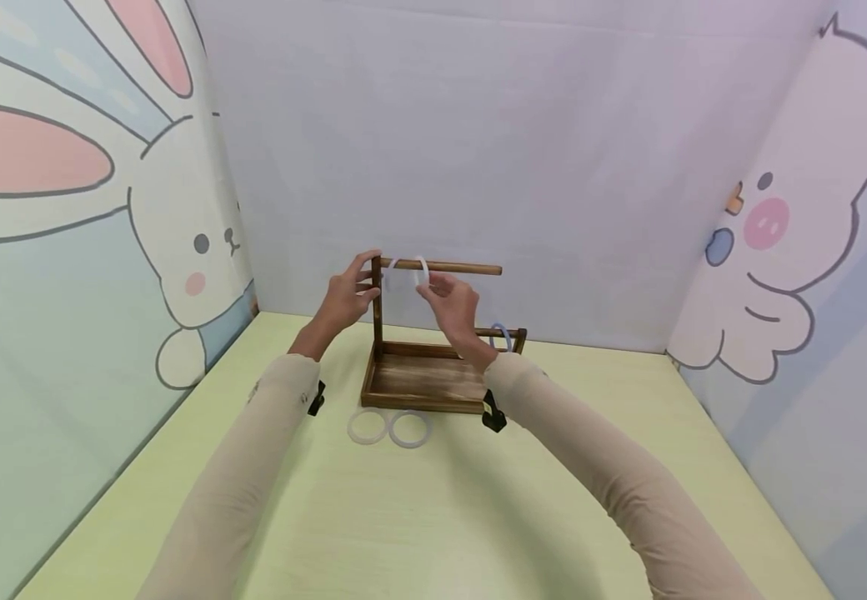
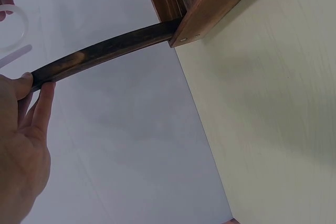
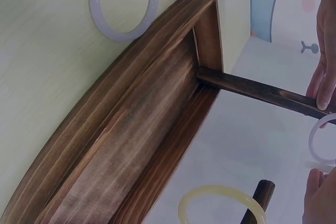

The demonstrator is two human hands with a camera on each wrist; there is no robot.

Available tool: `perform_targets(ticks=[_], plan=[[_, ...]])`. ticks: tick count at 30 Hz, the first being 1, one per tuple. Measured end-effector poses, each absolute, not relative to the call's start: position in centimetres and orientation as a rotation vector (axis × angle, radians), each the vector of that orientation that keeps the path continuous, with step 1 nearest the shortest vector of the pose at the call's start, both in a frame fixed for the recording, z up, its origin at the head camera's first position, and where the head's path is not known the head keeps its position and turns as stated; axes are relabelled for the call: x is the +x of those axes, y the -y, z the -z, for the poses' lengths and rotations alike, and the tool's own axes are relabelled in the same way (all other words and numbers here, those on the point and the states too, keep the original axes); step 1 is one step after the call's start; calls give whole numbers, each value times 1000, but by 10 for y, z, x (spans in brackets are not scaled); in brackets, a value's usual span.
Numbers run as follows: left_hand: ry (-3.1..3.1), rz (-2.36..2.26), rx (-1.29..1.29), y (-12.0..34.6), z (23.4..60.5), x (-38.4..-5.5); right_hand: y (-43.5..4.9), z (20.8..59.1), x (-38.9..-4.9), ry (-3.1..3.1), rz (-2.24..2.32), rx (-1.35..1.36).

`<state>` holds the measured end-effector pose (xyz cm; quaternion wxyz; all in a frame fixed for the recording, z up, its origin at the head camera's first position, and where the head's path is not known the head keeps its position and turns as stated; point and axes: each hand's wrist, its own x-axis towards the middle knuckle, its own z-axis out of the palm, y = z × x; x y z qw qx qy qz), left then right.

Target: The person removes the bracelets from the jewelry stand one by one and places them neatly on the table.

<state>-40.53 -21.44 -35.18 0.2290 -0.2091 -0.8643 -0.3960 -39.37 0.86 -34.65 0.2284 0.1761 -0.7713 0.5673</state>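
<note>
Centre frame: left hand pinches the wooden post, presumably to steady it, while right hand pinches a white ring, apparently around the upper bar.

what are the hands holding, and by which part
The left hand grips the wooden upright near its top; the right hand pinches a white ring by its lower part.

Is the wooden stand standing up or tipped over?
Standing up: its tray sits flat on the table and its tall post, gripped by the left hand, points upward.
</note>
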Motion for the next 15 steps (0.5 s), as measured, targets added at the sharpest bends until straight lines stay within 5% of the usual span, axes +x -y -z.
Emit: perform_targets(ticks=[15], plan=[[2381,1097,-593,215,349,-407,-10,342,-396,2080,-1642,504]])
